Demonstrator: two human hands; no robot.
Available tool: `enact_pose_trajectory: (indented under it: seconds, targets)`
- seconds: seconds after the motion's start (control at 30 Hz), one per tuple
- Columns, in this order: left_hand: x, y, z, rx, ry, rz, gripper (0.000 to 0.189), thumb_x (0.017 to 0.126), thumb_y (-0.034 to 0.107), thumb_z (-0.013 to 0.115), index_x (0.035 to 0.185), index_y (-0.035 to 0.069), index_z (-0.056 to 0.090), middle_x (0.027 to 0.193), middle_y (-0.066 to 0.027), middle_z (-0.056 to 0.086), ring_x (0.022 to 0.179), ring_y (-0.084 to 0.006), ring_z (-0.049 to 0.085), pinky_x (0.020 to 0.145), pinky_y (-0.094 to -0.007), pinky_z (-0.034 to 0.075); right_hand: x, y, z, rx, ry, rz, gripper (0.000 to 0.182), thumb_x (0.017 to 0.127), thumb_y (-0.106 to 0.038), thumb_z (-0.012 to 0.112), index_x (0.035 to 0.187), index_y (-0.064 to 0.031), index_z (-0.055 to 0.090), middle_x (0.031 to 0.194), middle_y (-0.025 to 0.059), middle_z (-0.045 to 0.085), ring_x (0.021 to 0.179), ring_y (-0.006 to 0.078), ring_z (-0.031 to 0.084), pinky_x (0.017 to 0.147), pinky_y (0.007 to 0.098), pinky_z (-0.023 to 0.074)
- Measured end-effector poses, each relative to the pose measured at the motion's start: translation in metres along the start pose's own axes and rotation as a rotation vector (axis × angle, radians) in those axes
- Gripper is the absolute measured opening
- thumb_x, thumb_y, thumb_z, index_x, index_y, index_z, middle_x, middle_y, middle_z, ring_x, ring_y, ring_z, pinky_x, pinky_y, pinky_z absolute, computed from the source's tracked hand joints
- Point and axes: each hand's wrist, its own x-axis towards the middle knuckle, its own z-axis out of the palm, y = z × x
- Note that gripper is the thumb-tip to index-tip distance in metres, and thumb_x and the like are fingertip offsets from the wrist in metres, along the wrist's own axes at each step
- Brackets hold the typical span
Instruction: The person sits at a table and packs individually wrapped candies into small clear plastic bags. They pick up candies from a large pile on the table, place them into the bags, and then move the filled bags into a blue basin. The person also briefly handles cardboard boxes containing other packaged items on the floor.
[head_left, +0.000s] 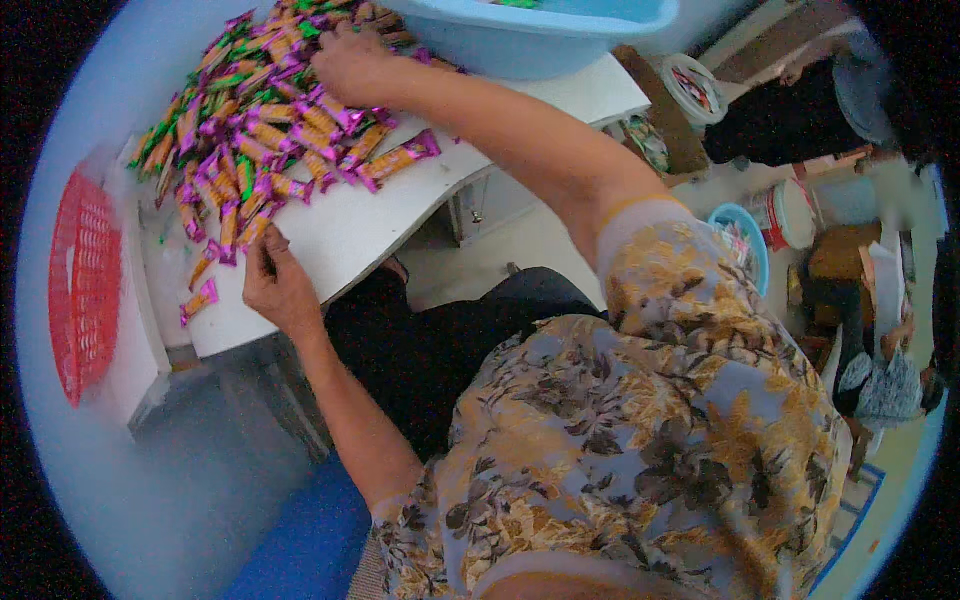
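Note:
A large heap of small wrapped sweets (274, 135) lies on a white tabletop (322, 247). Their wrappers are orange-yellow with purple ends, and some show green. My right hand (356, 64) reaches across to the far part of the heap, its fingers down among the sweets and partly hidden. At the near edge of the heap is my left hand (281, 281), fingers curled and thumb beside a sweet (256, 227); whether it grips that one is unclear. A single sweet (199, 301) lies apart, left of this hand.
A light blue plastic basin (525, 41) stands beyond my right forearm, with something green inside. At far left is a red perforated plastic basket (86, 285). To the right are a white bucket (791, 214), a small blue tub (761, 247) and a person in dark clothing (787, 112).

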Motion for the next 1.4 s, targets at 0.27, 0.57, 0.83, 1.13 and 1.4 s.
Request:
enact_pose_trajectory:
  seconds: [0.27, 0.57, 0.83, 1.13, 1.4]
  targets:
    - [-0.001, -0.003, 0.004, -0.056, -0.027, -0.046, 0.026, 0.097, 0.019, 0.063, 0.092, -0.006, 0.067, 0.073, -0.0033, 0.063, 0.070, -0.0099, 0.053, 0.065, -0.0264, 0.045, 0.038, 0.025, 0.031, 0.103, -0.235, 0.039, 0.044, 0.082, -0.010, 0.063, 0.125, -0.0189, 0.063, 0.121, 0.0117, 0.064, 0.119, 0.0378, 0.056, 0.095, 0.0615, 0.0459]
    - [-0.002, 0.002, 0.003, 0.003, 0.002, -0.037, 0.026, 0.097, 0.020, 0.064, 0.093, -0.006, 0.068, 0.073, -0.0037, 0.062, 0.070, -0.0100, 0.052, 0.065, -0.0266, 0.045, 0.058, 0.020, 0.047, 0.160, -0.159, -0.009, 0.049, 0.083, -0.014, 0.061, 0.131, -0.0267, 0.061, 0.118, 0.0079, 0.067, 0.113, 0.0378, 0.060, 0.088, 0.0557, 0.0504]
    - [0.000, 0.003, 0.020, -0.034, 0.000, -0.046, 0.026, 0.097, 0.020, 0.065, 0.094, -0.006, 0.068, 0.074, -0.0037, 0.063, 0.070, -0.0097, 0.052, 0.065, -0.0264, 0.045, 0.066, 0.045, 0.088, 0.040, 0.596, -0.166, 0.031, 0.087, -0.016, 0.057, 0.113, -0.0043, 0.068, 0.110, 0.0250, 0.064, 0.099, 0.0410, 0.064, 0.075, 0.0554, 0.0523]
    - [-0.001, -0.004, 0.007, 0.033, -0.023, -0.065, 0.028, 0.098, 0.020, 0.063, 0.089, -0.006, 0.067, 0.074, -0.0018, 0.062, 0.071, -0.0090, 0.052, 0.066, -0.0243, 0.044, 0.000, -0.003, -0.012, -0.004, 0.218, 0.092, 0.022, 0.080, -0.017, 0.063, 0.099, -0.0104, 0.071, 0.094, 0.0129, 0.070, 0.089, 0.0309, 0.068, 0.068, 0.0457, 0.0499]
    - [-0.003, -0.003, 0.009, 0.031, 0.002, -0.076, 0.026, 0.097, 0.019, 0.064, 0.095, -0.006, 0.068, 0.078, -0.0029, 0.064, 0.073, -0.0092, 0.054, 0.068, -0.0246, 0.046, -0.024, -0.020, -0.010, 0.014, 0.467, 0.114, 0.017, 0.078, -0.017, 0.064, 0.090, -0.0047, 0.065, 0.080, 0.0120, 0.070, 0.080, 0.0294, 0.069, 0.066, 0.0464, 0.0495]
